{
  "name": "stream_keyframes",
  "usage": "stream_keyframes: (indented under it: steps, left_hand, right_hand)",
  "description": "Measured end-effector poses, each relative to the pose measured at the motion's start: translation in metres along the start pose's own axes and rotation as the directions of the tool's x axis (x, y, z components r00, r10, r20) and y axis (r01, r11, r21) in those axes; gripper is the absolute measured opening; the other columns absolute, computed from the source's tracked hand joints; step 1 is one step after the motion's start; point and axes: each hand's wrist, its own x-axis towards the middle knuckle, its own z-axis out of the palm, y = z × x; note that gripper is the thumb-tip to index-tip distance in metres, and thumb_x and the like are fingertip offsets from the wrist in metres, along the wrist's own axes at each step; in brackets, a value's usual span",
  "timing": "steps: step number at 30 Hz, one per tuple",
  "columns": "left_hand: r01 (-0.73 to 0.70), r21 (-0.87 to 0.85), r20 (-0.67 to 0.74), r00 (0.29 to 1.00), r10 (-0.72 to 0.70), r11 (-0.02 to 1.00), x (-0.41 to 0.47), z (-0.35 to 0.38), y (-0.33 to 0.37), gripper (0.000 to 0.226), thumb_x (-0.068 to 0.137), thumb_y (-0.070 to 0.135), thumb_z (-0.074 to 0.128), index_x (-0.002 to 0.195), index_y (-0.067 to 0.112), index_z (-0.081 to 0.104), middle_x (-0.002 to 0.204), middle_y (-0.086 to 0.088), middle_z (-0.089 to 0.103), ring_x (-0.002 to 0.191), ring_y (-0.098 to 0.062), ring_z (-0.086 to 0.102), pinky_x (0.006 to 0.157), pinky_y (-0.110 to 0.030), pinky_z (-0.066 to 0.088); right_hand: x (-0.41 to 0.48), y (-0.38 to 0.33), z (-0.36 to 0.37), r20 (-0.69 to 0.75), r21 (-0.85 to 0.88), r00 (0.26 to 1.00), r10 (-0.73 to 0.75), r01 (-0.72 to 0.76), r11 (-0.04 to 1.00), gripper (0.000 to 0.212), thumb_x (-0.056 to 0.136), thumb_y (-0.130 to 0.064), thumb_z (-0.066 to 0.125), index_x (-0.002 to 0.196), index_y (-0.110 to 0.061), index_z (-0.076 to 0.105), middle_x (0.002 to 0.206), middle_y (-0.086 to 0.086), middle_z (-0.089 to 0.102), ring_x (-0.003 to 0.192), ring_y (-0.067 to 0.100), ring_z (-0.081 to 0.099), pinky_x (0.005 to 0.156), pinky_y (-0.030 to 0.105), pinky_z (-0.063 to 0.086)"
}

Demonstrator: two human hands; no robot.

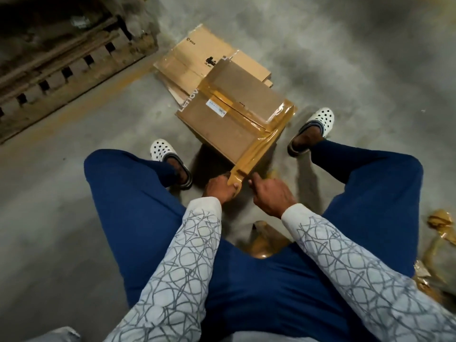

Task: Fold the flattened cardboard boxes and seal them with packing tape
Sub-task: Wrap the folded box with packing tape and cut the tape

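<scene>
Looking down from the head view, the folded cardboard box (229, 114) stands on the floor (74, 193) between the person's two shoes. Brown packing tape (256, 146) runs along its top and down to the near corner. The left hand (219, 190) pinches the loose end of the tape there, thumb on top. The right hand (274, 196) is just beside it with bent fingers and one finger pointing at the tape; whether it holds anything cannot be told.

The box is likely light, so it may slide if the tape is pulled hard. It looks stiff at the edges and corners, so those are good places to hold it. The flaps in the middle may bend in if pushed. The tape is thin and sticky, so it is best held by its end and kept tight, or it may wrinkle.

More flattened boxes (195, 55) lie behind the box. Crumpled tape scraps (441, 220) lie off to the right.
</scene>
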Motion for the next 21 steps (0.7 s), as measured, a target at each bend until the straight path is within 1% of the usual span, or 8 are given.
stream_keyframes:
  steps: [4,6,8,9,10,13,17,21]
  left_hand:
    - [0.074,0.000,0.025,0.997,-0.074,0.997,-0.002,-0.003,0.004,0.046,0.102,0.037,0.048,0.134,0.004,0.057,0.138,-0.022,0.056,0.128,-0.040,0.051,0.099,-0.040,0.043]
    - [0.081,0.005,0.010,0.997,-0.081,0.997,-0.005,-0.008,0.008,0.046,0.103,0.035,0.047,0.134,0.003,0.056,0.138,-0.022,0.056,0.129,-0.039,0.051,0.100,-0.039,0.043]
    - [0.100,0.012,0.022,0.995,-0.100,0.995,-0.012,-0.006,0.007,0.047,0.103,0.036,0.046,0.136,0.004,0.055,0.138,-0.021,0.056,0.128,-0.038,0.052,0.101,-0.040,0.043]
    - [0.099,0.026,0.022,0.995,-0.100,0.995,-0.010,-0.007,0.006,0.047,0.103,0.037,0.046,0.136,0.005,0.056,0.138,-0.021,0.056,0.128,-0.038,0.052,0.101,-0.039,0.043]
    - [0.095,0.043,0.022,0.995,-0.096,0.995,-0.010,-0.008,0.004,0.047,0.103,0.037,0.046,0.136,0.005,0.056,0.138,-0.020,0.056,0.128,-0.037,0.052,0.100,-0.039,0.043]
    - [0.096,0.051,0.019,0.995,-0.097,0.994,-0.005,-0.005,-0.005,0.046,0.103,0.037,0.047,0.135,0.006,0.057,0.139,-0.019,0.056,0.129,-0.037,0.052,0.101,-0.038,0.043]
    - [0.112,0.020,0.035,0.993,-0.113,0.993,-0.001,-0.003,-0.001,0.047,0.103,0.038,0.046,0.136,0.007,0.057,0.138,-0.019,0.056,0.128,-0.036,0.053,0.101,-0.039,0.043]
    - [0.090,0.046,0.030,0.995,-0.091,0.995,0.000,-0.001,0.001,0.042,0.101,0.035,0.047,0.130,0.008,0.062,0.133,-0.019,0.060,0.124,-0.038,0.055,0.097,-0.038,0.046]
  right_hand:
    - [0.021,-0.003,-0.006,-0.162,0.014,0.986,-0.046,0.049,0.999,0.030,0.096,-0.024,0.048,0.122,-0.010,0.044,0.070,0.007,0.059,0.054,0.032,0.056,0.050,0.040,0.048]
    - [0.018,0.012,0.019,0.062,-0.174,0.996,0.060,-0.049,0.984,0.032,0.096,-0.023,0.050,0.126,-0.011,0.050,0.087,0.007,0.067,0.071,0.030,0.065,0.061,0.039,0.053]
    - [0.000,0.039,0.045,0.403,-0.405,0.863,0.304,-0.129,0.905,0.030,0.099,-0.020,0.046,0.125,-0.015,0.061,0.118,0.005,0.068,0.102,0.026,0.067,0.084,0.037,0.057]
    - [-0.004,0.046,0.049,0.457,-0.423,0.805,0.379,-0.177,0.889,0.032,0.099,-0.020,0.044,0.126,-0.017,0.062,0.127,0.005,0.065,0.110,0.025,0.065,0.091,0.036,0.055]
    - [0.002,0.049,0.047,0.451,-0.382,0.810,0.374,-0.203,0.902,0.035,0.099,-0.022,0.044,0.130,-0.016,0.060,0.132,0.006,0.062,0.115,0.026,0.063,0.094,0.036,0.053]
    - [0.026,0.033,0.025,0.361,-0.225,0.907,0.218,-0.142,0.964,0.036,0.097,-0.025,0.047,0.130,-0.010,0.054,0.126,0.015,0.063,0.111,0.033,0.063,0.090,0.039,0.052]
    - [0.005,0.021,0.020,0.275,-0.211,0.954,0.116,-0.057,0.976,0.030,0.101,-0.032,0.040,0.118,-0.011,0.055,0.110,0.016,0.067,0.097,0.036,0.064,0.074,0.036,0.045]
    - [0.010,0.009,-0.001,-0.133,0.163,0.986,0.098,-0.076,0.984,0.032,0.105,-0.047,0.038,0.100,-0.018,0.048,0.079,0.006,0.062,0.068,0.028,0.061,0.055,0.029,0.034]
